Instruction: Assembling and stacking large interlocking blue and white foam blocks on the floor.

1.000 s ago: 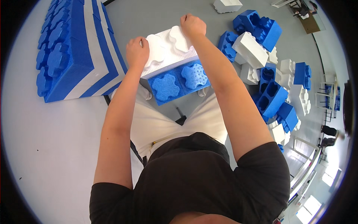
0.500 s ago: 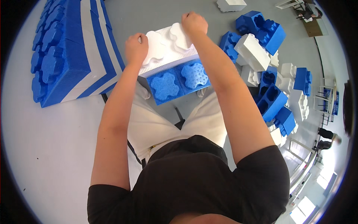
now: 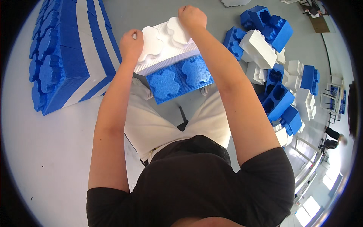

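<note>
White block point(image 3: 165, 44) partly behind right hand point(image 3: 193, 17)

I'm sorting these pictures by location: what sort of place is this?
Probably an indoor workshop or activity room: blue and white studded blocks lie heaped at right, a striped block stack stands at left, and bright windows show at lower right.

White block point(image 3: 166, 49) between the left hand point(image 3: 131, 44) and the right hand point(image 3: 193, 17): plain white, fine parallel lines along its side. Blue block point(image 3: 180, 80) on the body side of both hands: blue throughout, knobs point(image 3: 164, 84) mottled lighter. Stack point(image 3: 72, 60) left of the left hand: alternating blue and white bands. Pile point(image 3: 259, 49) right of the right hand: solid blue and solid white pieces mixed.
</note>
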Demonstrator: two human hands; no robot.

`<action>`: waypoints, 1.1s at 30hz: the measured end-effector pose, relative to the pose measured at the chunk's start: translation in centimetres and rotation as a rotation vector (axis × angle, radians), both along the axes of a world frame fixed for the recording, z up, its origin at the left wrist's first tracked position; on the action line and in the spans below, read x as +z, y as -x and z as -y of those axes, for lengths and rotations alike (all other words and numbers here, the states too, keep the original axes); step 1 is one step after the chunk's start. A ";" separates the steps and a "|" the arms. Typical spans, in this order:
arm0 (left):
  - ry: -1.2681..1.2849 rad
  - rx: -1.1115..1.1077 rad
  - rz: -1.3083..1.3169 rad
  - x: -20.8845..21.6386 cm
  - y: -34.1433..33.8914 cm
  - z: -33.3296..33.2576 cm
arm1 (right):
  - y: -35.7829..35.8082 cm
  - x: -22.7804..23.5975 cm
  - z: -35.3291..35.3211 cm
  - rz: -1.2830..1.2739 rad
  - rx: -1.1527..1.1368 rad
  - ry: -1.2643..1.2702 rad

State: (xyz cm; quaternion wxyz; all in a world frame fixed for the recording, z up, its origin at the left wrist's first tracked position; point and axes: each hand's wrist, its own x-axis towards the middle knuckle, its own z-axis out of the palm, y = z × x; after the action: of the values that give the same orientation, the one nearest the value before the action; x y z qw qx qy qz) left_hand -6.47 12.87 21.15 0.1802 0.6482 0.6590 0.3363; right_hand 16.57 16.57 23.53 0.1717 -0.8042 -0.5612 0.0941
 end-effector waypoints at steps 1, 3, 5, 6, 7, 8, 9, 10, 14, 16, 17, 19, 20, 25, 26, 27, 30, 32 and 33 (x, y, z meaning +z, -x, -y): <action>-0.004 -0.007 -0.014 -0.2 0.0 0.0 | 0.0 -0.1 0.1 0.006 0.001 -0.015; 0.005 -0.009 -0.014 -0.1 0.0 0.2 | -0.1 -0.3 0.2 0.010 -0.002 -0.030; 0.013 -0.011 -0.013 -0.1 0.0 0.5 | -0.1 -0.4 0.4 -0.042 -0.002 -0.033; 0.001 -0.013 -0.015 -0.2 0.0 0.6 | -0.2 -0.5 0.5 -0.042 -0.004 -0.035; -0.012 -0.014 -0.016 -0.2 0.0 0.8 | -0.3 -0.6 0.6 -0.041 -0.005 -0.038; -0.013 -0.014 -0.016 -0.2 0.0 1.1 | -0.2 -0.5 0.8 -0.042 -0.004 -0.041; -0.002 -0.007 -0.019 -0.2 0.0 1.5 | -0.1 -0.5 1.2 -0.042 -0.003 -0.042; 0.009 -0.001 -0.022 -0.2 0.0 1.8 | -0.1 -0.5 1.6 -0.047 0.004 -0.056; -0.036 -0.020 -0.042 -0.5 -0.1 2.8 | -0.3 -0.8 2.8 -0.041 0.010 -0.115; -0.017 -0.007 -0.051 -0.3 -0.5 2.9 | -0.4 -1.3 2.8 0.007 0.002 -0.128; -0.019 -0.007 -0.051 -0.4 -0.5 3.0 | -0.2 -1.2 2.9 0.049 0.002 -0.137; -0.052 0.009 -0.070 -0.5 -0.4 3.0 | -0.1 -0.8 3.0 0.046 0.029 -0.098; -0.053 0.011 -0.071 -0.5 -0.3 3.0 | 0.0 -0.6 3.2 0.042 0.058 -0.055; -0.039 0.021 -0.081 -0.2 -0.5 3.1 | 0.1 -0.5 4.0 0.141 0.193 0.010; -0.040 0.022 -0.081 -0.2 -0.5 3.0 | 0.0 -0.5 4.0 0.142 0.201 0.002; -0.060 0.009 -0.082 -0.4 -0.4 2.9 | 0.1 -0.4 3.8 0.143 0.202 0.001; -0.077 -0.004 -0.085 -0.4 -0.3 2.7 | 0.8 -0.2 3.5 0.135 0.140 0.102; -0.075 -0.005 -0.085 -0.4 -0.3 2.6 | 1.2 -0.2 3.7 0.150 0.065 0.112; -0.076 -0.003 -0.098 -0.4 -0.2 2.4 | 1.5 -0.5 3.7 0.151 0.066 0.112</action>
State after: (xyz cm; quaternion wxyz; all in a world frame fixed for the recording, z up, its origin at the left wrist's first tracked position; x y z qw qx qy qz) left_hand -6.23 10.42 20.72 0.1234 0.6714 0.6526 0.3289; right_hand 15.11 12.84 23.05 0.0806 -0.7985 -0.5925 0.0699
